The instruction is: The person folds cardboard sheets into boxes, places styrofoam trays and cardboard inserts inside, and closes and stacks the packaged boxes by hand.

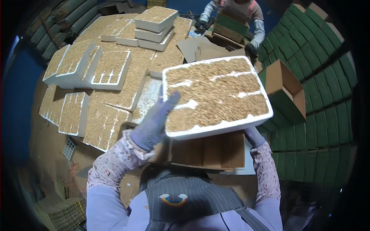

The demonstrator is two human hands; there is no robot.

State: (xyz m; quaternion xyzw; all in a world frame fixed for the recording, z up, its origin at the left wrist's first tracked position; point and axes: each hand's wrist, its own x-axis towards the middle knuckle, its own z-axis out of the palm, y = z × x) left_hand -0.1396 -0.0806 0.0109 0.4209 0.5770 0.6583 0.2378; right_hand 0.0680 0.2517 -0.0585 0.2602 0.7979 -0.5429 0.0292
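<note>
Both my gloved hands hold up a white foam tray packed with straw-coloured, grain-like pieces, with white dividers showing through. My left hand grips its left end, thumb over the rim. Under the right front corner is my right hand, its fingers mostly hidden by the tray. Below the tray stands an open cardboard box, brown inside, its far part covered from sight. To the left of my left hand, a shallow tray-like recess shows a pale bottom with scattered bits.
Similar filled foam trays cover the table at left, some stacked. Across from me a co-worker handles a green-and-brown carton. An open carton juts out before a wall of stacked green boxes. Bundled cardboard lies lower left.
</note>
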